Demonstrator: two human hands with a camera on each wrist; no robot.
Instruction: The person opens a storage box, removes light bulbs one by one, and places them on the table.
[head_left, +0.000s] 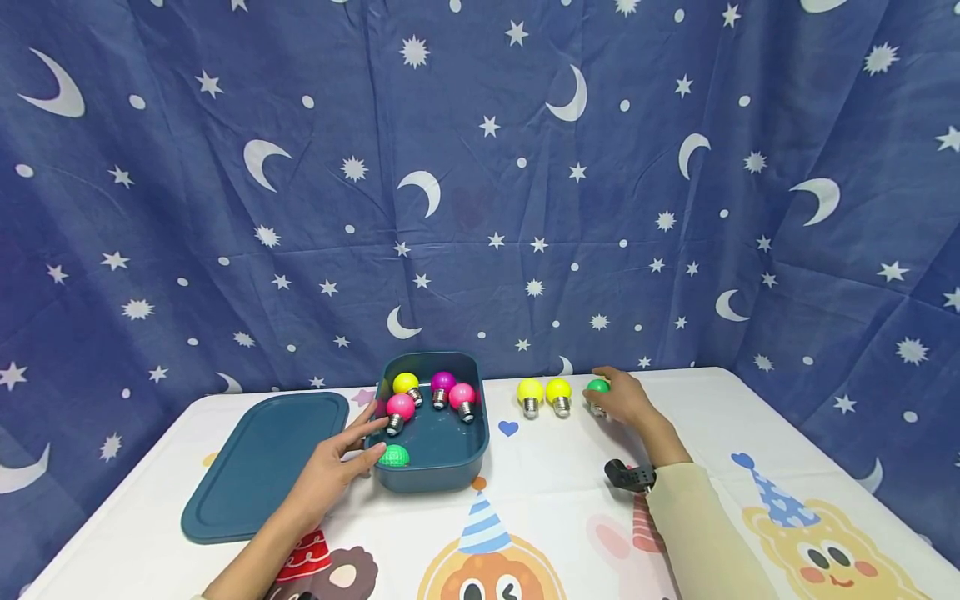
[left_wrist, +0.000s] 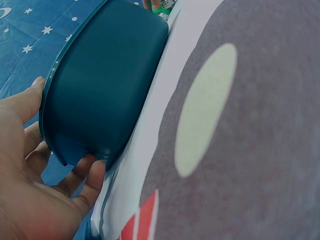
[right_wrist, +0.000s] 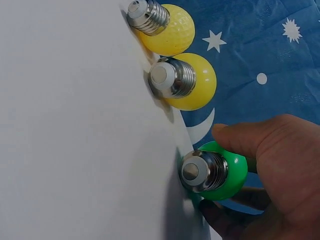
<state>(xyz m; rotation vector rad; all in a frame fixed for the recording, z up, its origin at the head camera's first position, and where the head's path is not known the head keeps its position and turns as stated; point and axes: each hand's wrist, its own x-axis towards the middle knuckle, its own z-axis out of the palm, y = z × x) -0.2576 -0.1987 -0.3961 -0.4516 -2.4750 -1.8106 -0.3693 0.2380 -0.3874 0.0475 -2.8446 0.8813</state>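
Note:
My left hand (head_left: 333,467) rests at the left wall of a dark teal box (head_left: 431,479), its fingers and thumb spread about the near left corner. In the left wrist view, the thumb lies at the box's rim (left_wrist: 50,80), with the other fingers by its wall. Inside the box are several round light bulbs: a yellow bulb (head_left: 406,382), a purple bulb (head_left: 443,381), two pink ones and a green bulb (head_left: 394,456). On the table, my right hand (head_left: 628,402) holds another green light bulb (right_wrist: 235,170) between thumb and fingers, its metal screw base showing.
Two yellow bulbs (head_left: 530,390) lie side by side between the box and my right hand. A flat teal lid (head_left: 262,467) lies left of the box. Behind the white, cartoon-printed tablecloth (head_left: 555,483) hangs a blue curtain (head_left: 480,208) with moons and stars.

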